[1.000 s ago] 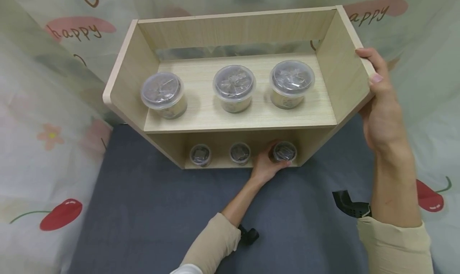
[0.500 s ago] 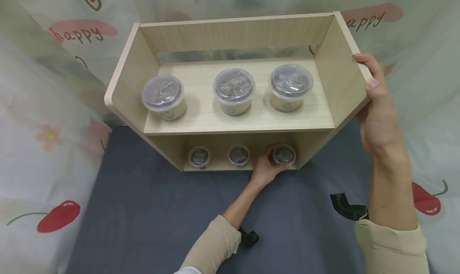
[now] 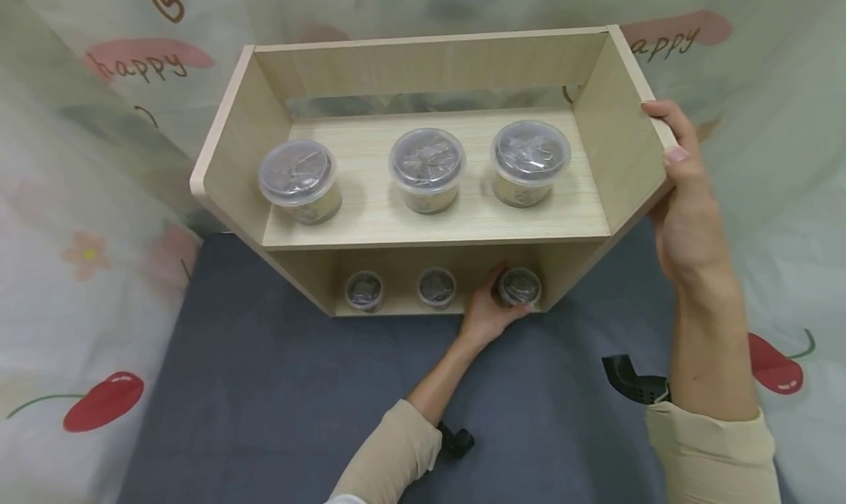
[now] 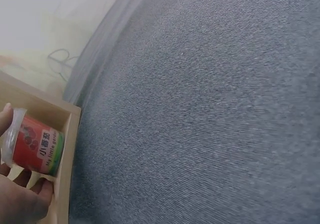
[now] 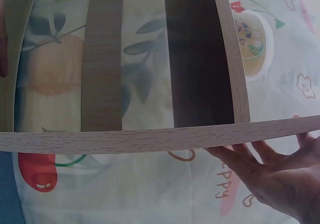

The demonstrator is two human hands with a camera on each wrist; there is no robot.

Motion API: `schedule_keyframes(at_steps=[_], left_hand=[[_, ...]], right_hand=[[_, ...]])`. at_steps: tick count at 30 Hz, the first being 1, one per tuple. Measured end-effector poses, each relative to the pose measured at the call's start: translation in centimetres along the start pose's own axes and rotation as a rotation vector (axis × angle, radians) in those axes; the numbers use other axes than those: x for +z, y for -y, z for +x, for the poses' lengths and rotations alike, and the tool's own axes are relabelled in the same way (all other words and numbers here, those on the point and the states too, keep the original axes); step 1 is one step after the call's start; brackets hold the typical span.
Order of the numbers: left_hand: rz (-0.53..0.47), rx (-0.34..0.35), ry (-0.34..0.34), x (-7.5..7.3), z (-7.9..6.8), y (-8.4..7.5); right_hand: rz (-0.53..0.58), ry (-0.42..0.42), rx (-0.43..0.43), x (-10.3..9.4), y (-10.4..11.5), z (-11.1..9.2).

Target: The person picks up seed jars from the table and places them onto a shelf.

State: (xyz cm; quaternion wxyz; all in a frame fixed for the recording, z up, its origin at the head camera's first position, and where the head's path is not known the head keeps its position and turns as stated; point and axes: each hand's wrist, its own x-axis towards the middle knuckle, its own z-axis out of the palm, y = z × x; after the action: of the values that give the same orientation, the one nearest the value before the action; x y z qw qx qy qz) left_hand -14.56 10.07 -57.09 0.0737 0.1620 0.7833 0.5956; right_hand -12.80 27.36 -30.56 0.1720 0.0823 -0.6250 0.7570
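Observation:
A pale wooden two-tier shelf stands on a dark blue-grey cloth. My left hand reaches into the lower tier and holds the rightmost clear-lidded plastic cup, fingers on its far left and thumb at its front. In the left wrist view this cup shows a red and green label with tomatoes and "My little garden". My right hand holds the front edge of the shelf's right side panel. In the right wrist view its fingers touch the panel's outer face.
On the upper tier stand three larger lidded cups: left, middle and right. Two small cups, one at left and one in the middle, share the lower tier. Printed curtains hang close around the shelf.
The head view has shifted slightly. Both hands keep their places, the left at the small cup and the right on the side panel.

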Motion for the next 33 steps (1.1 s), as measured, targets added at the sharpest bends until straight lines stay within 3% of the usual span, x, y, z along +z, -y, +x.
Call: schedule_keyframes(at_steps=[5, 11, 15, 20, 23, 28, 33], left_hand=[[-0.019, 0.015, 0.008, -0.4, -1.0, 0.3], [-0.02, -0.041, 0.008, -0.9, -3.0, 0.0], [-0.028, -0.045, 0.023, -1.2, -3.8, -0.4], [-0.032, -0.032, 0.044, -1.9, -4.3, -0.8], [0.029, -0.02, 0.062, -2.5, -4.8, -0.9], [0.219, 0.027, 0.118, -3.6, -6.0, -1.1], [0.343, 0.064, 0.192, -4.6, -7.5, -1.2]], right_hand=[[0.014, -0.013, 0.001, 0.4, 0.1, -0.6], [0.006, -0.04, -0.033, 0.8, -1.0, -2.4], [-0.053, -0.112, -0.026, 0.5, -1.8, -3.5], [-0.18, -0.104, 0.025, -0.4, -2.2, -4.2], [-0.297, -0.084, 0.047, -1.1, -2.8, -5.0], [-0.582, -0.015, 0.099, -2.4, -4.5, -6.8], [-0.666, 0.063, 0.159, -3.4, -6.5, -9.0]])
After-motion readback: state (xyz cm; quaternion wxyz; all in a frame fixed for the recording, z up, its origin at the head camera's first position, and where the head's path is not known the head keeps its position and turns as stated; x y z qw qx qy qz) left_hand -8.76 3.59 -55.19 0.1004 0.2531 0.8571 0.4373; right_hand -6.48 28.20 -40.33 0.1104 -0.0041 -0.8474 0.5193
